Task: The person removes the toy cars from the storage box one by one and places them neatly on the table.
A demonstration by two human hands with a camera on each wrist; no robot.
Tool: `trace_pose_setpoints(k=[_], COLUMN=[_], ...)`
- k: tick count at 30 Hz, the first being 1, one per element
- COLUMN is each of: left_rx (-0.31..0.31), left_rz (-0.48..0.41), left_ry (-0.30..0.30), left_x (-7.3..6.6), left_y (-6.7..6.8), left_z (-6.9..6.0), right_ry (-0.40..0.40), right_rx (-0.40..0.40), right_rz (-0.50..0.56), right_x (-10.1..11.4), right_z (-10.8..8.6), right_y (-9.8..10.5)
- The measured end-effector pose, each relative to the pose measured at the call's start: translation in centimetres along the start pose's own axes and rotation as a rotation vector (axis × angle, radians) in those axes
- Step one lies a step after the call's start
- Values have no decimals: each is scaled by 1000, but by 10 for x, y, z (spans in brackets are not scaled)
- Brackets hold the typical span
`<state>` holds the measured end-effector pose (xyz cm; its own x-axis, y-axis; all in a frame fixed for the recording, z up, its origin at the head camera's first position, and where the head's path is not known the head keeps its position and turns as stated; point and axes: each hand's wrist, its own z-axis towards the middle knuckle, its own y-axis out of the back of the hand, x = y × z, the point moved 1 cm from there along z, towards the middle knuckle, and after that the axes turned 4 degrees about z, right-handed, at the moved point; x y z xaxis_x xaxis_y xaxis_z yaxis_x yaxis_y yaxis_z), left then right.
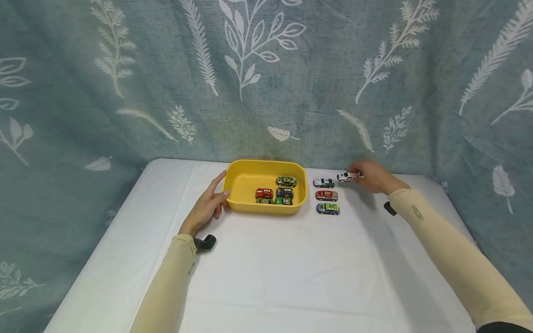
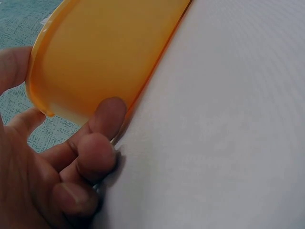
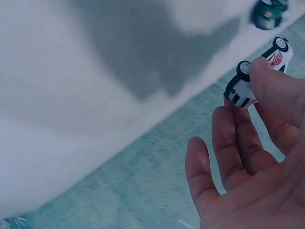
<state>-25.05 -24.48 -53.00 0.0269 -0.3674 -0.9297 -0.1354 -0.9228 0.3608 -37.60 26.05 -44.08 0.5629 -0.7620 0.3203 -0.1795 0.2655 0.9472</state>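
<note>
**White toy car pinched in right hand, lying about left–right, level with far end of parked column**

Left: rounded-rectangular yellow plastic tray (image 1: 258,209) is held at its left end by the left hand (image 1: 205,206), thumb at the rim, other fingers bent against the outer wall. In the tray, five small multicoloured toy cars (image 1: 285,192) can be made out, bunched toward the right; the left part of the floor is bare.

Just right of the tray: three cars are parked in a column, sides facing, noses/tails left–right. Far to near: white toy car with dark windows (image 1: 324,183), red toy car with dark windows (image 1: 326,196), blue-and-green toy car (image 1: 328,209). None is touched by either hand.

Right of that: white toy car with black wheels and coloured side print (image 1: 344,176) is gripped between thumb and fingers of the right hand (image 1: 372,176). Held car projects leftward from the fingertips, near the far edge of the white cloth-covered table (image 1: 266,273). Long axis is roughly parallel to the parked ones; a gap is left to the far one, slightly nearer the person. Table contact cannot be told. Left hand is well apart, across tray and column.
</note>
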Motion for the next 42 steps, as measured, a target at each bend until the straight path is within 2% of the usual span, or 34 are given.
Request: trace_pose_setpoints(k=[10, 14, 23, 28, 33, 42], left_rx=[-11, -14, -19, -13, -10, -6], left_rz=[1, 6, 12, 11, 5, -18], left_ry=[-4, -4, -1, 8, 3, -4], left_x=[1, 1, -1, 0, 0, 0], left_y=[1, 0, 0, -1, -2, 0], left_z=[-1, 0, 0, -1, -1, 0], right_ry=[-157, -200, -180, -211, -248, -266], right_rx=[64, 59, -2, 16, 28, -8], right_rz=[8, -3, -43, -40, -11, 51], right_x=[-14, -15, -11, -10, -12, -16], right_z=[-13, -16, -18, -22, -24, -25], right_y=[-20, -24, -32, -34, -34, -40])
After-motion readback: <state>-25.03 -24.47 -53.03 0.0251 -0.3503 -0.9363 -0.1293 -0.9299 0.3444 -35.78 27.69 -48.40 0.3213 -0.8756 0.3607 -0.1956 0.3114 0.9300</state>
